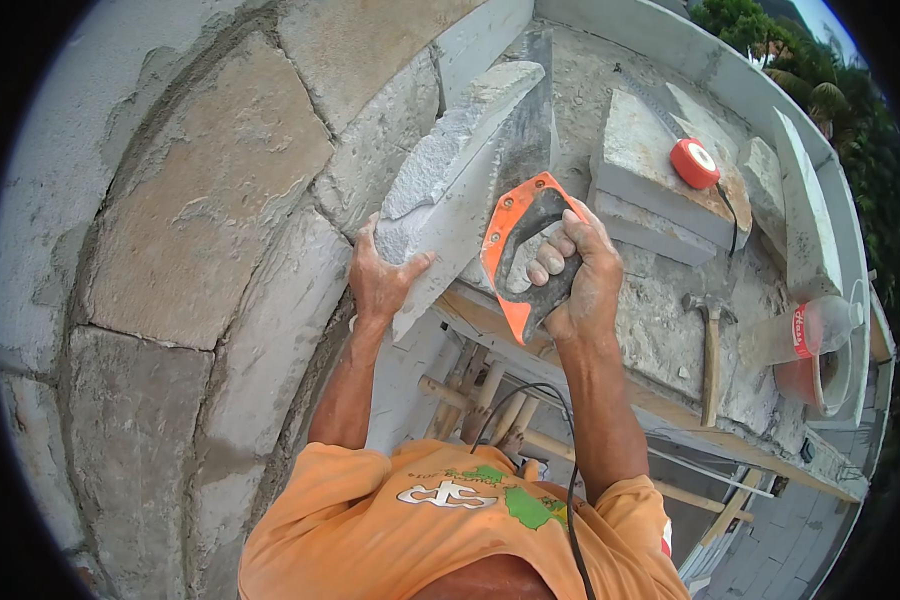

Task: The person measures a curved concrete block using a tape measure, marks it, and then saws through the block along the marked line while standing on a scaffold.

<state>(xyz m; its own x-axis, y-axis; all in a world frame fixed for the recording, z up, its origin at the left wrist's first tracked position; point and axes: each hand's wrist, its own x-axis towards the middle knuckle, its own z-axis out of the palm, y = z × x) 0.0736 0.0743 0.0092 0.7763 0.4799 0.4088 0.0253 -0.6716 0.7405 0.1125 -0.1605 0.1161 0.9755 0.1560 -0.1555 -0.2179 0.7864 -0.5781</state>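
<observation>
The left hand [380,280] grips a pale block [460,190] at its lower left edge, the thumb pressed on the near face and the other fingers curled around the side. The block stands tilted in front of the person, one long face flat and smooth, the upper left side broken into a rough, crumbly surface. The right hand [588,265] has its fingers closed around the handle of a saw [498,235], right beside the block. The handle is a closed loop of black and bright orange plastic with small screws set in it; how the blade meets the block is hard to make out. Whitish dust coats the fingers.

To the right is a rough grey concrete slab [660,310], gritty and strewn with crumbs, with timber along its near edge. On it lie flat, square-edged slabs of similar pale material [650,215], a round red tape measure [695,163] resting on top. Nearer lies a hammer [711,370] with a wooden handle and metal head, and beyond it a clear plastic bottle [820,325].

A low grey wall [700,60] curves behind, with green trees [820,90] outside. On the left, large uneven stones [210,200] are joined by coarse mortar. Wooden poles [490,385] show below.
</observation>
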